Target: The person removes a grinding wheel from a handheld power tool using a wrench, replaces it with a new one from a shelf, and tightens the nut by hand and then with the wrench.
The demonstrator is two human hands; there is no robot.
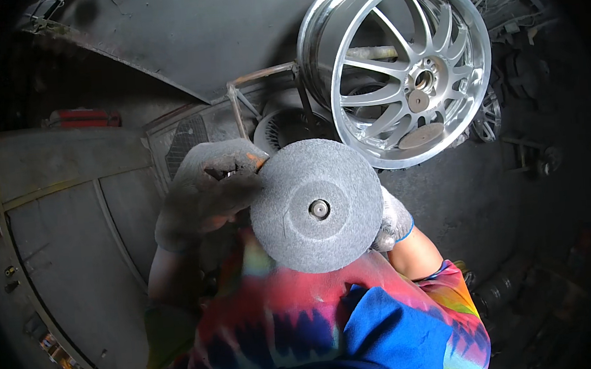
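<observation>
In front of my chest a round grey abrasive disc (289,246) faces up at me, with a metal spindle end (320,209) showing in its centre hole. At its left edge is my left hand (207,191), in a dirty grey glove, with its fingers bent closed against the rim; a bit of orange shows near the fingertips. My right hand (395,220), in a pale glove with a blue cuff edge, curls behind the disc's right edge. Its fingers are mostly hidden, and so is whatever they grip there.
Beyond the disc stands a silver alloy wheel (371,95), with a small round disc (418,100) by its hub and a larger one (422,135) on its lower rim. A rusty metal frame (260,74) is beside it. A red case (85,118) lies far left.
</observation>
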